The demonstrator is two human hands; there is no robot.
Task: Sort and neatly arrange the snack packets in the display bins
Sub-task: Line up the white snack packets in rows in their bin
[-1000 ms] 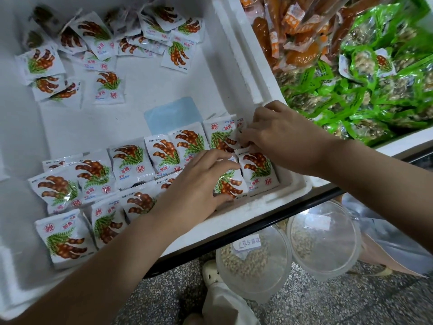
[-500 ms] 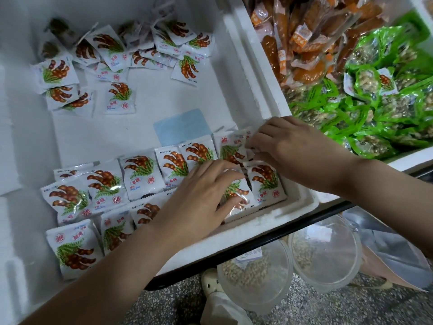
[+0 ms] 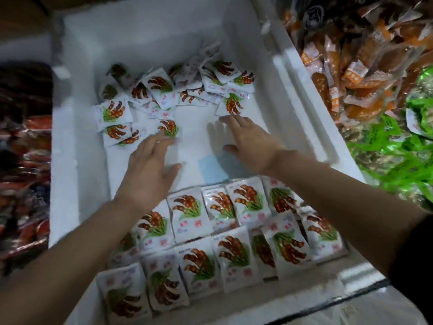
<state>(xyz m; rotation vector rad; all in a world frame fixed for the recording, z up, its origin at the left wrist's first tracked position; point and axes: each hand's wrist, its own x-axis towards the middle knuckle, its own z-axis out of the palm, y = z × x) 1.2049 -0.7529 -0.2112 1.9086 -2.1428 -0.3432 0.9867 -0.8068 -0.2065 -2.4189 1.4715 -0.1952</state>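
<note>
Now that two rows of packets (image 3: 234, 242) are lying tidy along the bin's (image 3: 77, 160) near edge, both hands are leaving them: left hand (image 3: 150, 170) and right hand (image 3: 248, 141), fingers spread, holding nothing, are stretching toward the loose packets (image 3: 175, 92) heaped at the far edge.

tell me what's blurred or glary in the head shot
Head view: the left hand and right hand smear with motion blur; the far loose packets are soft; the near rows of packets look sharper, with faint glare; the red packets at the left edge are smeared.
</note>
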